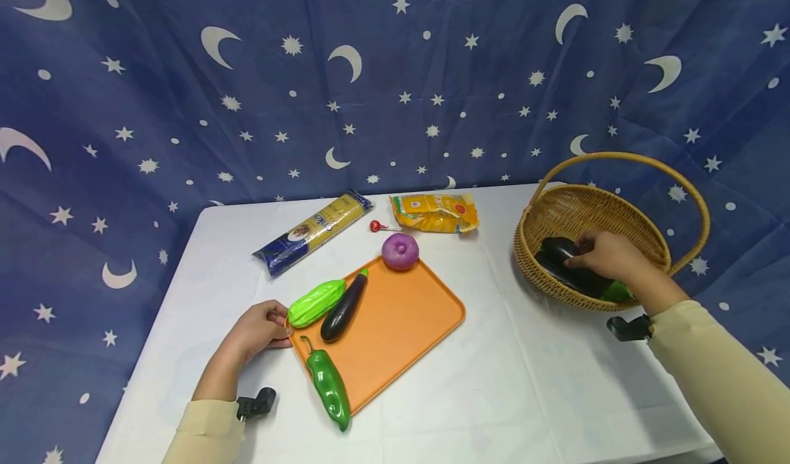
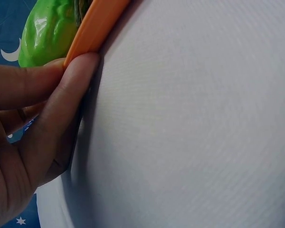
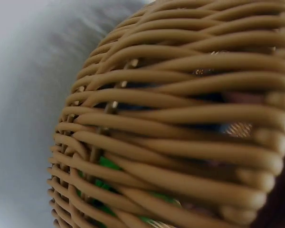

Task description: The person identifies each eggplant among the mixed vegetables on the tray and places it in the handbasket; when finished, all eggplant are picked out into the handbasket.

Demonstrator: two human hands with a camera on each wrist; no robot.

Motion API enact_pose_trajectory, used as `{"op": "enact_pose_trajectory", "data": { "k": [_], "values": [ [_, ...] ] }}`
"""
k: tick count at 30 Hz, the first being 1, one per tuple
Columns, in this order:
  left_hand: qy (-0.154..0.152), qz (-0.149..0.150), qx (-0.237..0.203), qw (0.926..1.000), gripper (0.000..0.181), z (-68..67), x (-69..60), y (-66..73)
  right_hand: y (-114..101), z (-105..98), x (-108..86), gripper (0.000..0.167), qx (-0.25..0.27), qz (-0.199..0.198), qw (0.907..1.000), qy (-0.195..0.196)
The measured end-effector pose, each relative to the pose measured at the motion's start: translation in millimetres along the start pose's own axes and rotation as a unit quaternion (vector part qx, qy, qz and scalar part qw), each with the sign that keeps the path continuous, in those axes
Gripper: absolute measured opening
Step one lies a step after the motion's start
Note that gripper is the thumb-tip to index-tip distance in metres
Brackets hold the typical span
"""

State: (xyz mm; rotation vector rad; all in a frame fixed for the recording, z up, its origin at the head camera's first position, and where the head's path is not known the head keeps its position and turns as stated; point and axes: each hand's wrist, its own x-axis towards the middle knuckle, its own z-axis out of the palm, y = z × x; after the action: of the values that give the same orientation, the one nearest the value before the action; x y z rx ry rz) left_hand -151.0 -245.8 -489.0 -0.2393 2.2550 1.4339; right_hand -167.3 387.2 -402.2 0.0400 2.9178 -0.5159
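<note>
My left hand (image 1: 262, 328) pinches the left corner of an orange tray (image 1: 401, 334) between thumb and fingers, as the left wrist view also shows. On the tray near that hand lie a light green bitter melon (image 1: 317, 303) and a dark eggplant (image 1: 344, 308). A green pepper (image 1: 330, 387) lies across the tray's near left edge, and a purple onion (image 1: 400, 251) sits at its far corner. Inside the wicker basket (image 1: 592, 207), my right hand (image 1: 607, 255) grips a dark eggplant (image 1: 558, 248). Another dark shape and something green lie below it, partly hidden.
Behind the tray lie a blue and yellow pasta packet (image 1: 315, 232), a red lollipop (image 1: 375, 226) and a yellow packet (image 1: 435, 213). The basket's tall handle (image 1: 697, 207) arches over its right side. A starry blue cloth (image 1: 395, 107) hangs behind the white table (image 1: 494, 395).
</note>
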Motion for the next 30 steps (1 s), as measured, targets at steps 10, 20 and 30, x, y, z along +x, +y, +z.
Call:
{"op": "enact_pose_trajectory", "data": {
  "k": [10,20,30],
  "values": [
    [-0.003,0.002,-0.001,1.0000,0.035,0.8,1.6,-0.4,-13,-21,-5.9,0.046,0.083,0.000,0.9958,0.039],
    [0.000,-0.001,0.001,1.0000,0.035,0.3,0.2,-0.9,-48,-35,-3.4,0.043,0.413,-0.040,0.9099,0.010],
    [-0.001,-0.004,-0.009,1.0000,0.035,0.9,0.5,0.4,-92,-27,6.8,0.034,0.528,-0.094,0.8433,-0.027]
  ]
}}
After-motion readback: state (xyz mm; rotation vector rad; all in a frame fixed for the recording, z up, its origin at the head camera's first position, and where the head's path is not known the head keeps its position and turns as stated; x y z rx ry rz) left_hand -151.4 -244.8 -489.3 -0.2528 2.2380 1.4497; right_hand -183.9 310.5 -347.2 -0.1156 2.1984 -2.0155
